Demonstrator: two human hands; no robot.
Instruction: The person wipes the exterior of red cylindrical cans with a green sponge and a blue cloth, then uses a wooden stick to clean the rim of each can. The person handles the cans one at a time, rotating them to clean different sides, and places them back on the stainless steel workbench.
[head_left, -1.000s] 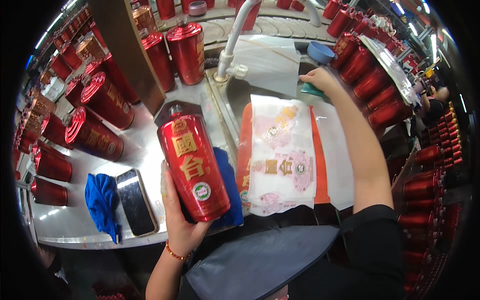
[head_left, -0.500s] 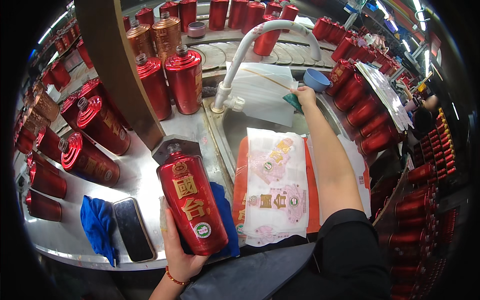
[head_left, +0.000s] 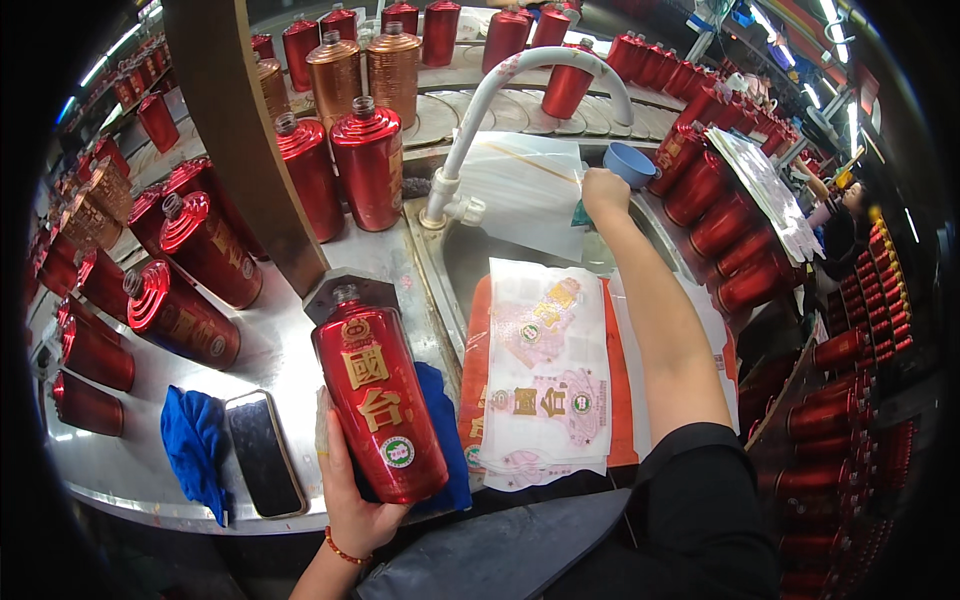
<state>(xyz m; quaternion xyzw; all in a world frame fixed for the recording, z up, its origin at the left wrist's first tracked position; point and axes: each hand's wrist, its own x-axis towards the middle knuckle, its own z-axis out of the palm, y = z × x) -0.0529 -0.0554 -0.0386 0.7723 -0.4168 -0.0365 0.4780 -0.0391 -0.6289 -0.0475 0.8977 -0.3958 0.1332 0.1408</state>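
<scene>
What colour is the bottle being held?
The bottle is mostly shiny red, best seen in the head view.

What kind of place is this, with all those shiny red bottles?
Probably a factory or workshop that works on bottles. Shiny red glossy bottles stand in rows all around, a curved grey slatted track, seemingly a conveyor, carries more, and white paper sheets with gold-and-pink designs lie stacked.

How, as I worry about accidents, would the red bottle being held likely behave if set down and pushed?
The red bottle looks stiff: its sides show no visible dents. It may be slippery, since its surface is glossy and seems smooth. Pushed near the top, it could tip, being clearly taller than wide.
</scene>
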